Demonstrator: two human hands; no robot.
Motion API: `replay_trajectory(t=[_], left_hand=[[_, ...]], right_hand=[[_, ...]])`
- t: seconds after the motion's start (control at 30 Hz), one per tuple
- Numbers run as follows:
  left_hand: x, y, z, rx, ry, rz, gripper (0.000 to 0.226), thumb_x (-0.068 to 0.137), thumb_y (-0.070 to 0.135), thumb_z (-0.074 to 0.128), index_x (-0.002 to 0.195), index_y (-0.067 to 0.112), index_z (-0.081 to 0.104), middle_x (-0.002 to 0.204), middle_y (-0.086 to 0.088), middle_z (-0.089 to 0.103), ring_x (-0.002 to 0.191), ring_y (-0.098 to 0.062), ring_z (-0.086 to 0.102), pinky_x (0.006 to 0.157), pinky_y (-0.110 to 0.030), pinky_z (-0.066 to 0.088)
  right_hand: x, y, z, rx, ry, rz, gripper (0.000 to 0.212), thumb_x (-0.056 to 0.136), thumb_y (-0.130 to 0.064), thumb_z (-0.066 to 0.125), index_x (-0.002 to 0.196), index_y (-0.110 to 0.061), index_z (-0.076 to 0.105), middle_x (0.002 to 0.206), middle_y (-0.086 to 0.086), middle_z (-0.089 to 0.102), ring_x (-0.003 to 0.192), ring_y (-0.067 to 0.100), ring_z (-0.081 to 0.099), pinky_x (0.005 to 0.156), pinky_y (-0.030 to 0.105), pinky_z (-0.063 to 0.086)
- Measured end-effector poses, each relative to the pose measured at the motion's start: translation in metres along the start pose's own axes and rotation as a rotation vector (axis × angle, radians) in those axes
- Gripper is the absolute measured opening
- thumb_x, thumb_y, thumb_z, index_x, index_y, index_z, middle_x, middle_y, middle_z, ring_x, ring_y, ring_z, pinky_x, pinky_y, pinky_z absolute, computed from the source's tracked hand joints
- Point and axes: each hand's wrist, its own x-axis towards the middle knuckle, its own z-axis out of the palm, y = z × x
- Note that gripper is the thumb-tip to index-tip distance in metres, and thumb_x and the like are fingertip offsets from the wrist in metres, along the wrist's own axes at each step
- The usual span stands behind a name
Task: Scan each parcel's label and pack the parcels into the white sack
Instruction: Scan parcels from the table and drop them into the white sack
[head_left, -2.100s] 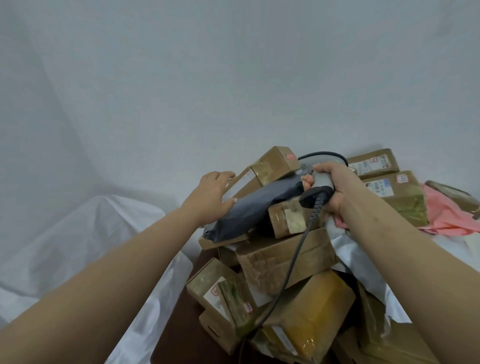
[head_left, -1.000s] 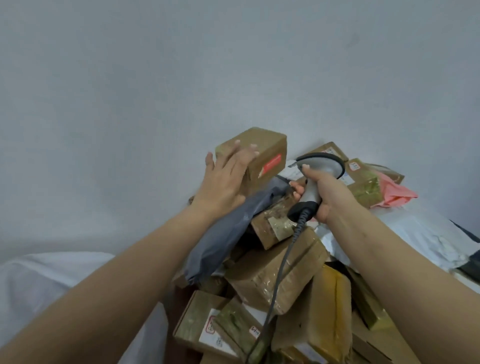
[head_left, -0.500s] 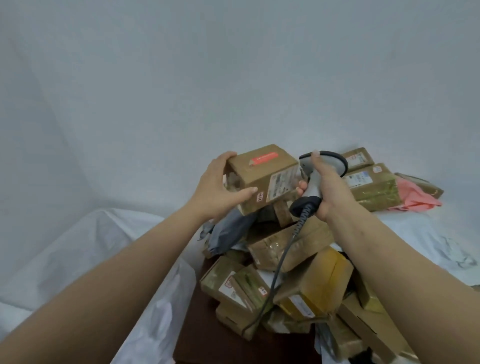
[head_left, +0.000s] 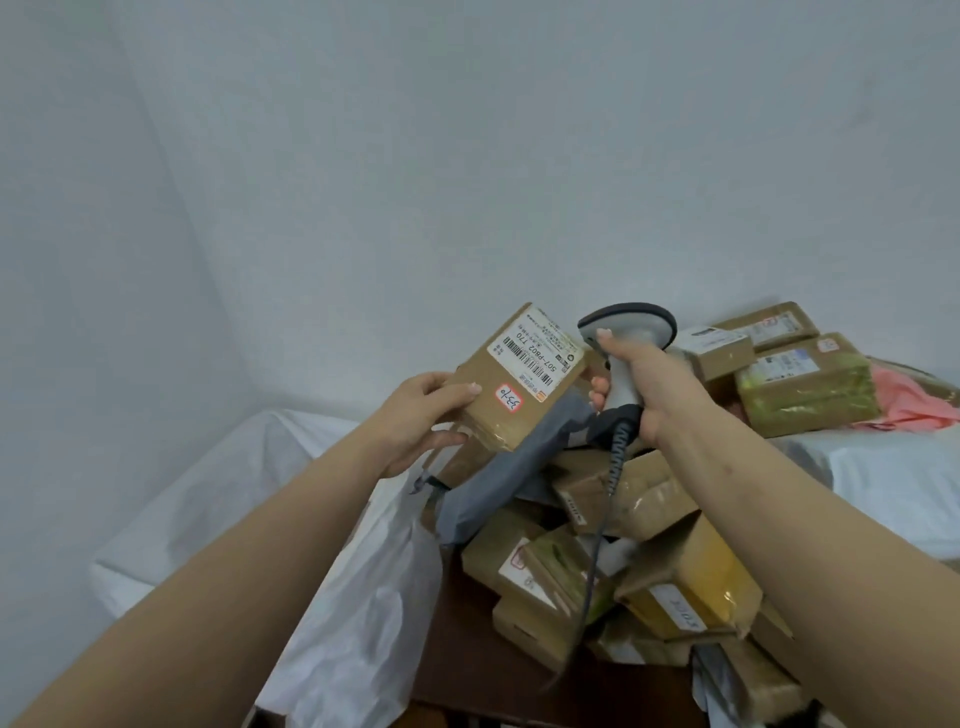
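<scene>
My left hand (head_left: 423, 415) grips a brown cardboard parcel (head_left: 506, 402) lifted above the pile, its white barcode label (head_left: 535, 353) and a small red-edged sticker turned up toward me. My right hand (head_left: 652, 387) holds a grey corded barcode scanner (head_left: 626, 330) by its handle, the scanner head just right of the parcel's label. The white sack (head_left: 218, 499) lies spread low on the left, with a loose white fold by the table edge.
A heap of taped brown parcels (head_left: 639, 525) and a grey poly mailer (head_left: 509, 478) cover the dark table (head_left: 467, 665). More boxes (head_left: 805, 384), a pink bag (head_left: 914, 405) and a white bag (head_left: 893, 478) sit at the right. A pale wall stands behind.
My left hand lifted the brown parcel off the pile and turned it so the barcode label faces up. The scanner in my right hand stayed beside it.
</scene>
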Motion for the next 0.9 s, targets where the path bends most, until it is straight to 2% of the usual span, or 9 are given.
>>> replay_trajectory(t=[0.1,0.17,0.23,0.33,0.4,0.53,0.7,0.8,0.9], left_hand=[[-0.003,-0.009,-0.022,0.060,-0.041,-0.041,0.033,0.092,0.020,0.064,0.121,0.005,0.059,0.111,-0.012,0.070,0.094,-0.017,0.066,0.080,-0.030,0.057],[-0.002,-0.011,-0.039,-0.002,0.042,-0.027,0.033,0.091,0.017,0.065,0.121,0.004,0.059,0.114,-0.014,0.069,0.097,-0.019,0.064,0.092,-0.036,0.054],[0.001,-0.012,-0.060,-0.080,0.161,-0.037,0.035,0.090,0.015,0.066,0.122,0.003,0.057,0.105,-0.010,0.069,0.097,-0.020,0.063,0.094,-0.039,0.051],[0.006,-0.021,-0.088,-0.111,0.275,-0.077,0.021,0.089,0.017,0.067,0.107,0.010,0.059,0.087,-0.001,0.061,0.088,-0.015,0.059,0.094,-0.040,0.049],[0.011,-0.031,-0.102,-0.121,0.308,-0.101,0.029,0.087,0.018,0.070,0.112,0.008,0.057,0.089,-0.002,0.059,0.083,-0.012,0.058,0.093,-0.038,0.049],[0.019,-0.053,-0.118,-0.158,0.300,-0.128,0.069,0.080,0.020,0.078,0.137,0.001,0.044,0.108,-0.009,0.061,0.091,-0.014,0.060,0.091,-0.035,0.051],[0.020,-0.070,-0.114,-0.119,0.317,-0.146,0.068,0.081,0.012,0.077,0.137,0.001,0.039,0.129,-0.016,0.057,0.102,-0.020,0.059,0.097,-0.034,0.048],[0.018,-0.077,-0.112,-0.115,0.322,-0.159,0.069,0.081,0.009,0.076,0.137,0.001,0.036,0.128,-0.015,0.057,0.106,-0.021,0.058,0.100,-0.035,0.046],[0.015,-0.084,-0.111,-0.108,0.346,-0.174,0.066,0.080,0.008,0.077,0.133,0.003,0.038,0.114,-0.008,0.059,0.106,-0.021,0.059,0.101,-0.036,0.045]], right_hand=[[0.001,0.013,0.023,-0.042,-0.005,0.004,0.027,0.087,-0.022,0.074,0.097,-0.001,0.059,0.069,0.010,0.058,0.036,0.012,0.052,0.039,0.021,0.047],[0.001,0.023,0.034,-0.054,0.000,0.007,0.027,0.088,-0.021,0.073,0.096,-0.001,0.057,0.078,0.017,0.062,0.036,0.013,0.053,0.040,0.023,0.048],[0.002,0.030,0.041,-0.042,-0.023,0.025,0.024,0.090,-0.021,0.070,0.097,-0.002,0.057,0.084,0.019,0.063,0.037,0.014,0.053,0.041,0.022,0.048],[0.002,0.034,0.048,-0.059,-0.054,0.057,0.020,0.093,-0.021,0.067,0.094,-0.003,0.059,0.072,0.013,0.063,0.039,0.013,0.053,0.041,0.022,0.048],[0.001,0.037,0.053,-0.090,-0.078,0.077,0.018,0.093,-0.021,0.066,0.091,-0.004,0.060,0.066,0.009,0.060,0.040,0.013,0.052,0.041,0.022,0.048],[0.000,0.045,0.064,-0.123,-0.124,0.095,0.017,0.094,-0.020,0.064,0.084,-0.008,0.058,0.061,0.005,0.056,0.041,0.012,0.048,0.041,0.020,0.044],[0.001,0.052,0.071,-0.151,-0.200,0.112,0.017,0.095,-0.023,0.063,0.089,-0.009,0.055,0.057,0.003,0.056,0.041,0.012,0.046,0.041,0.019,0.044],[0.002,0.055,0.072,-0.206,-0.230,0.104,0.016,0.094,-0.021,0.064,0.093,-0.008,0.055,0.057,0.004,0.056,0.040,0.013,0.046,0.040,0.021,0.044],[0.000,0.055,0.074,-0.251,-0.270,0.107,0.017,0.094,-0.021,0.064,0.096,-0.007,0.055,0.058,0.004,0.055,0.039,0.012,0.046,0.039,0.021,0.044]])
